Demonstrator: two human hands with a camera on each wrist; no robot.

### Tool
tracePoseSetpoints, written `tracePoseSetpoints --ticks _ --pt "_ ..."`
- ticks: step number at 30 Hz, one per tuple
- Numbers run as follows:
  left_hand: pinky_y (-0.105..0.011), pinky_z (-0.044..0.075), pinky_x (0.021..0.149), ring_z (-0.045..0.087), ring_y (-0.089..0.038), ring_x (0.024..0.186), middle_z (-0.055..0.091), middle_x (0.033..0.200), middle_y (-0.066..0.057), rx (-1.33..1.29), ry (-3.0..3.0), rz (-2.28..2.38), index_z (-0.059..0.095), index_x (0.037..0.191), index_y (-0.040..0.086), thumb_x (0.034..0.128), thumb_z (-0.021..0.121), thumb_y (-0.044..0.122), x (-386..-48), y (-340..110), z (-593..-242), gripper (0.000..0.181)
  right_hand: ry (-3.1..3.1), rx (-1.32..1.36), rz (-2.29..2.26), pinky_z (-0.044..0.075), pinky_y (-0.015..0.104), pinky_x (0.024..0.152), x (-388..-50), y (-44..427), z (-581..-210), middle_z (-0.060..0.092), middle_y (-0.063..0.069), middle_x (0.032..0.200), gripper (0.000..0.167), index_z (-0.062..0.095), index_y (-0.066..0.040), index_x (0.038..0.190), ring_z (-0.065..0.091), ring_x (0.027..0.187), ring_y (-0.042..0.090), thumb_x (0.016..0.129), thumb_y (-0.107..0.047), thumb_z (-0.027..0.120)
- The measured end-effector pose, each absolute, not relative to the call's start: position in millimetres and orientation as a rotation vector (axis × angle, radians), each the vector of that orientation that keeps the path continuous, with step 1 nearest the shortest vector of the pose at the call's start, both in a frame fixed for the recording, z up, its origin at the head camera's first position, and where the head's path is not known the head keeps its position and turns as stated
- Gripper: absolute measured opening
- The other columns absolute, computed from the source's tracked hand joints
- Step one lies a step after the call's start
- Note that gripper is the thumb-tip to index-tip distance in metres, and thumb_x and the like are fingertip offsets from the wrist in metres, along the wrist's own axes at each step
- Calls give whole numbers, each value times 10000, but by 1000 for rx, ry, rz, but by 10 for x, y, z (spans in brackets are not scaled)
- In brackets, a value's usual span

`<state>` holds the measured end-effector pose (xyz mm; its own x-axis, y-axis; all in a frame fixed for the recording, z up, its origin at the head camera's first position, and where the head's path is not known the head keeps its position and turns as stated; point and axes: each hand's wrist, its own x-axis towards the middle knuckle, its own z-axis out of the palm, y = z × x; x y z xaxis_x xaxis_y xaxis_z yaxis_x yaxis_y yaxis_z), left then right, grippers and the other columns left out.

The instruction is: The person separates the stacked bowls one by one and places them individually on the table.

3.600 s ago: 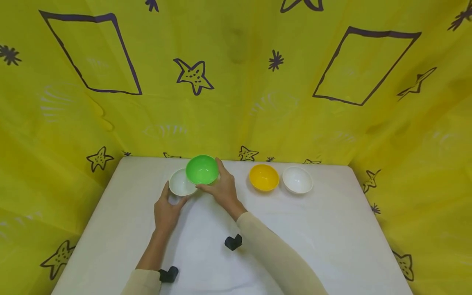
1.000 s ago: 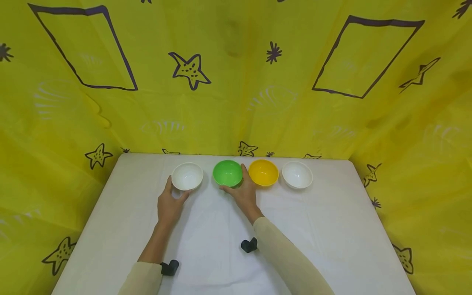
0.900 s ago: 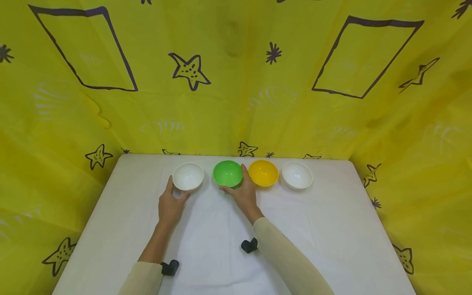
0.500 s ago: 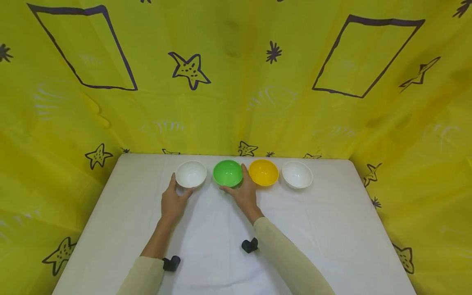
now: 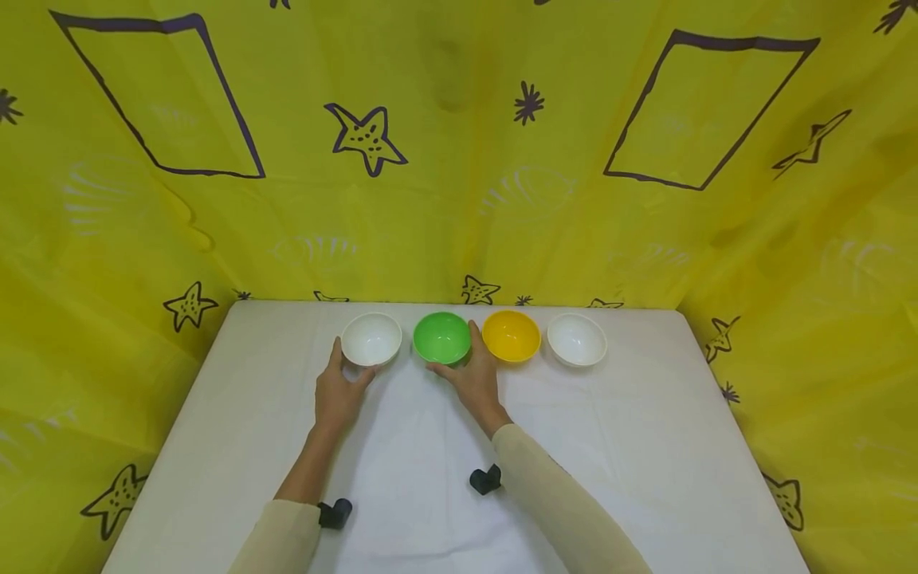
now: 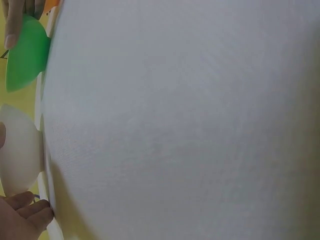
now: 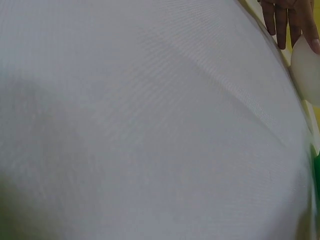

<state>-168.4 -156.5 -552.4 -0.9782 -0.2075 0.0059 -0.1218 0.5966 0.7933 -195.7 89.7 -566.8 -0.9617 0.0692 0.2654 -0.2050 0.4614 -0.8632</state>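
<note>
Side by side along the far part of the table stand a white bowl (image 5: 371,340), a green bowl (image 5: 441,338), a yellow bowl (image 5: 511,336) and a second white bowl (image 5: 577,340). With thumb and fingers spread round its near left side, my left hand (image 5: 339,395) holds the leftmost white bowl. My right hand (image 5: 476,375) grips the green bowl from its near right side, its fingers reaching into the gap beside the yellow one. In the left wrist view, the green bowl (image 6: 27,55) and white bowl (image 6: 20,155) both sit upright on their bases, a little apart.
A white cloth covers the table (image 5: 445,446). Close behind its far edge hangs a yellow curtain (image 5: 430,239) with starfish drawings, which also encloses both sides. Dark camera mounts (image 5: 486,479) project from both wrists.
The green bowl, earlier held up overlapping the left white bowl, has moved right and down to stand beside the yellow one. The left white bowl has slid slightly right and back, then stopped.
</note>
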Motion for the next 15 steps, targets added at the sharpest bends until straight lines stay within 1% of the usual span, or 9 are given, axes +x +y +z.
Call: tracePoseSetpoints --ticks 7,11,15 --pt "-632 345 1187 378 -515 1458 377 1587 -330 261 -2695 -1331 225 1637 -53 932 818 242 -1674 -1557 -5536 968 -2426 98 1510 334 443 1233 -1941 876 -5686 414 243 1609 1121 349 80 1580 414 1492 345 715 -221 996" --pt "-603 339 1202 373 -493 1472 368 1602 -312 272 -2714 -1328 205 1645 -44 940 815 251 -1671 -1560 -5556 978 -2430 91 1513 328 435 1235 -1930 871 -5687 405 244 1613 1119 348 80 1580 404 1499 342 717 -225 993" --pt "-589 312 1221 350 -480 1490 344 1621 -305 245 -2714 -1341 169 1654 -34 952 804 270 -1687 -1560 -5558 995 -2438 83 1504 312 435 1242 -1931 878 -5670 374 235 1634 1140 325 64 1597 378 1514 335 728 -262 988"
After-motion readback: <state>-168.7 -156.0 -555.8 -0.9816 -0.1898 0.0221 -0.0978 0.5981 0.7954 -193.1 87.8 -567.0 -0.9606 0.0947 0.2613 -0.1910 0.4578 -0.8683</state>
